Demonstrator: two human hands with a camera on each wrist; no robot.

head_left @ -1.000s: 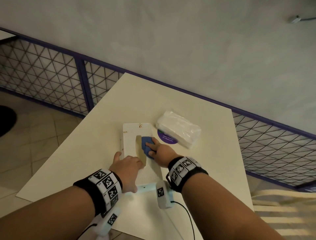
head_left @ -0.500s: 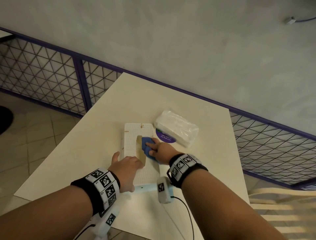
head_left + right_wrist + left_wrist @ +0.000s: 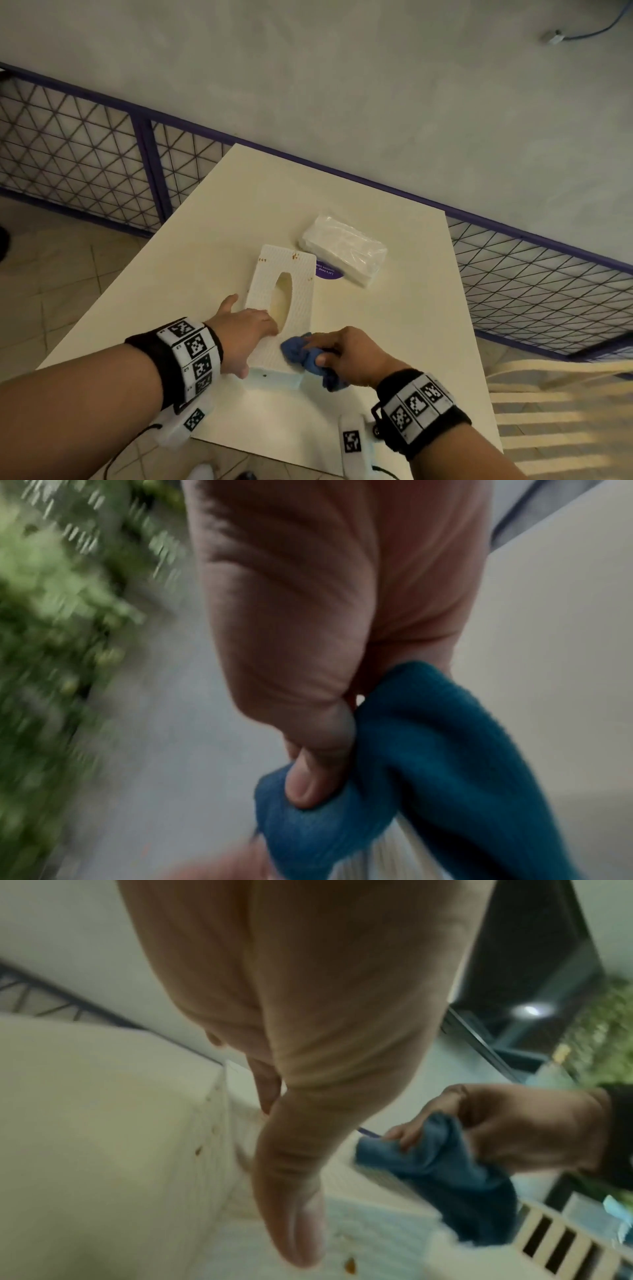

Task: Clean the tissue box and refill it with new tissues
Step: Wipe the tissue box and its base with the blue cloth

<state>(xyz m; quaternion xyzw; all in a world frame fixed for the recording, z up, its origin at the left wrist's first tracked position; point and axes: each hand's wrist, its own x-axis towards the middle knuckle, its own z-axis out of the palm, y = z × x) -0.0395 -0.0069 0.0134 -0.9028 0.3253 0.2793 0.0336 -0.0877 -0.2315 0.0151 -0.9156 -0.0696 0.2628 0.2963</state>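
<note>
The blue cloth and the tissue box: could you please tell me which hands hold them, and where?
The right hand grips the bunched blue cloth around its middle. The left hand rests on the tissue box, near end, gripping nothing.

I see the cream rectangular table [image 3: 394, 342] running away from me toward the grey wall [image 3: 342, 85], with the purple-framed wire mesh fence [image 3: 68, 147] between the two, along the table's far and left sides. The white perforated plastic tissue box [image 3: 301, 281] lies on the table near its middle, its oval slot facing up. My left hand [image 3: 241, 330] rests on the box's near left part, and my right hand [image 3: 349, 353] sits at its near right corner, gripping the crumpled blue cloth [image 3: 301, 353], which touches the box top. Behind and to the right of the box lies the clear-wrapped pack of white tissues [image 3: 342, 250]; a round purple sticker [image 3: 325, 272] sits on the table between them, partly under the pack. A cream slatted chair [image 3: 565, 411] stands to the table's right.
</note>
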